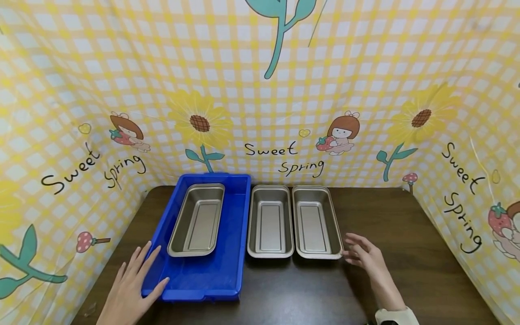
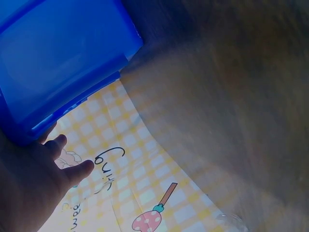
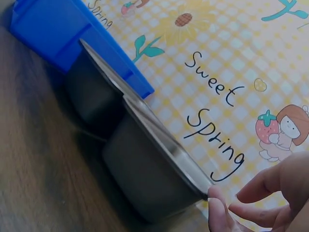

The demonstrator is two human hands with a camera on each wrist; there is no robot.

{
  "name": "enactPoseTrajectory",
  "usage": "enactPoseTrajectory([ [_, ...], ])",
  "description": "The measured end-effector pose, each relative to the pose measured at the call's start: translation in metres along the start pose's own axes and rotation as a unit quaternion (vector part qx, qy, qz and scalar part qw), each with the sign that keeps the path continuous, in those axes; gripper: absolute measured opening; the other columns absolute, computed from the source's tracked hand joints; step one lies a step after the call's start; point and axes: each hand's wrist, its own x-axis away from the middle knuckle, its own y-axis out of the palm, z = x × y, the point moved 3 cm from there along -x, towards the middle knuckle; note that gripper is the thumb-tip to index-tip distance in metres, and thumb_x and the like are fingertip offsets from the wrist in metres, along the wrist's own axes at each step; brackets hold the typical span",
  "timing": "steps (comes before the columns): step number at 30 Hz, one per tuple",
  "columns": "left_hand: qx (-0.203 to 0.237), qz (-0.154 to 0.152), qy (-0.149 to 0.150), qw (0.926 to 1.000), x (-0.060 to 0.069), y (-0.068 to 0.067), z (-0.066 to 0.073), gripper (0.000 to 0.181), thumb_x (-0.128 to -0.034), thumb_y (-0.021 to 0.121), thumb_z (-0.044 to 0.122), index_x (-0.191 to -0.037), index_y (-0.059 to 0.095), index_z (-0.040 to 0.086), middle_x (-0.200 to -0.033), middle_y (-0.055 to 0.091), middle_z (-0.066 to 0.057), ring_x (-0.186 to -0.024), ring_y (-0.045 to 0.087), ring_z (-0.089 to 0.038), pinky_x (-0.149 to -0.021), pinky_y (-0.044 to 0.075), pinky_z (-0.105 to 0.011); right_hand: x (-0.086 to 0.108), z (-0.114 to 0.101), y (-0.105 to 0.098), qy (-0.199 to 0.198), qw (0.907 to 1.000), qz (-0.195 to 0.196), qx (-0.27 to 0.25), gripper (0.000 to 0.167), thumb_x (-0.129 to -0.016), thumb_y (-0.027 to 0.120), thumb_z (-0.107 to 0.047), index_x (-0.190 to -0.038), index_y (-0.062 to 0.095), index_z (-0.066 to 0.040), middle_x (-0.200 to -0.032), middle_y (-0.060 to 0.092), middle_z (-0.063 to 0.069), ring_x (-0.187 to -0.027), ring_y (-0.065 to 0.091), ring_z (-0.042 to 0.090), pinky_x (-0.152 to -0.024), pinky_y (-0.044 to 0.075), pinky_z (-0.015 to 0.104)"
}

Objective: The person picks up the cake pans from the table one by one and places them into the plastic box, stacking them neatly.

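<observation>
A blue tray (image 1: pixel 215 280) holds one metal loaf pan (image 1: pixel 203 225) in its left part. Two similar pans, a middle one (image 1: pixel 271 225) and a right one (image 1: pixel 314 225), stand side by side just right of the tray. The left hand (image 1: pixel 132 286) lies with spread, relaxed fingers at the tray's left wall near its front corner. Near the right pan's front right corner is the right hand (image 1: pixel 367 262), fingers slightly bent; in the right wrist view its fingertips (image 3: pixel 216 193) are at the pan's rim (image 3: pixel 186 166). Neither hand grips anything.
The dark wooden table (image 1: pixel 378 216) extends to the right of the pans and in front of them. A yellow checked cloth (image 1: pixel 260 108) with printed flowers and figures hangs around its back and sides.
</observation>
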Motion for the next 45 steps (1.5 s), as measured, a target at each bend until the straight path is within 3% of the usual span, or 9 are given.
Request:
enactPoseTrajectory([
  [4,0.001,0.0,0.0,1.0,0.0,-0.001,0.0,0.084,-0.094,0.078,0.036,-0.165,0.038,0.017,-0.172,0.029,-0.014,-0.157,0.022,-0.045,-0.124,0.004,-0.07,-0.001,0.007,-0.001,0.017,0.9996,-0.002,0.022,0.042,-0.109,0.05,-0.003,-0.148,0.049,0.013,-0.123,0.071,0.016,-0.078,0.073,0.008,-0.071,0.06,0.025],
  [10,0.003,-0.001,-0.002,1.0,0.002,0.0,-0.001,0.083,-0.0944,0.078,0.037,-0.165,0.039,0.017,-0.172,0.029,-0.014,-0.158,0.021,-0.044,-0.125,0.003,-0.069,-0.004,0.018,0.004,0.036,0.9979,-0.035,0.042,0.052,-0.109,0.056,-0.012,-0.154,0.043,0.01,-0.121,0.072,0.018,-0.075,0.076,0.015,-0.07,0.061,0.026],
  [21,0.001,0.002,-0.004,1.0,0.003,0.0,0.0,0.084,-0.0939,0.079,0.036,-0.165,0.039,0.018,-0.172,0.029,-0.014,-0.158,0.021,-0.042,-0.126,0.003,-0.066,-0.005,0.024,0.016,0.028,0.9959,-0.079,-0.034,0.061,-0.106,0.054,0.003,-0.159,0.027,0.015,-0.146,0.05,0.039,-0.08,0.078,0.02,-0.079,0.064,0.032],
  [31,0.0,0.007,-0.002,1.0,0.004,-0.002,0.001,0.083,-0.094,0.078,0.036,-0.164,0.04,0.016,-0.171,0.031,-0.015,-0.16,0.017,-0.039,-0.127,-0.001,-0.062,-0.008,0.022,0.022,0.02,0.9936,-0.085,-0.071,0.063,-0.101,0.05,0.011,-0.159,0.025,0.016,-0.15,0.042,0.04,-0.104,0.068,0.014,-0.086,0.062,0.034],
  [38,-0.003,0.007,-0.004,1.0,0.003,-0.002,0.001,0.082,-0.0942,0.078,0.036,-0.164,0.04,0.016,-0.17,0.032,-0.017,-0.161,0.016,-0.038,-0.127,-0.001,-0.062,-0.007,0.02,0.025,0.043,0.9905,-0.088,-0.096,0.066,-0.101,0.048,0.013,-0.161,0.022,0.015,-0.153,0.037,0.042,-0.105,0.07,0.019,-0.089,0.062,0.036],
  [45,0.001,0.0,-0.009,1.0,0.002,-0.003,0.003,0.081,-0.0956,0.077,0.038,-0.164,0.04,0.016,-0.17,0.032,-0.017,-0.16,0.017,-0.04,-0.127,-0.002,-0.061,-0.007,0.014,0.023,0.048,0.9865,-0.081,-0.133,0.069,-0.098,0.045,0.016,-0.162,0.019,0.013,-0.161,0.027,0.041,-0.107,0.067,0.014,-0.091,0.061,0.037],
])
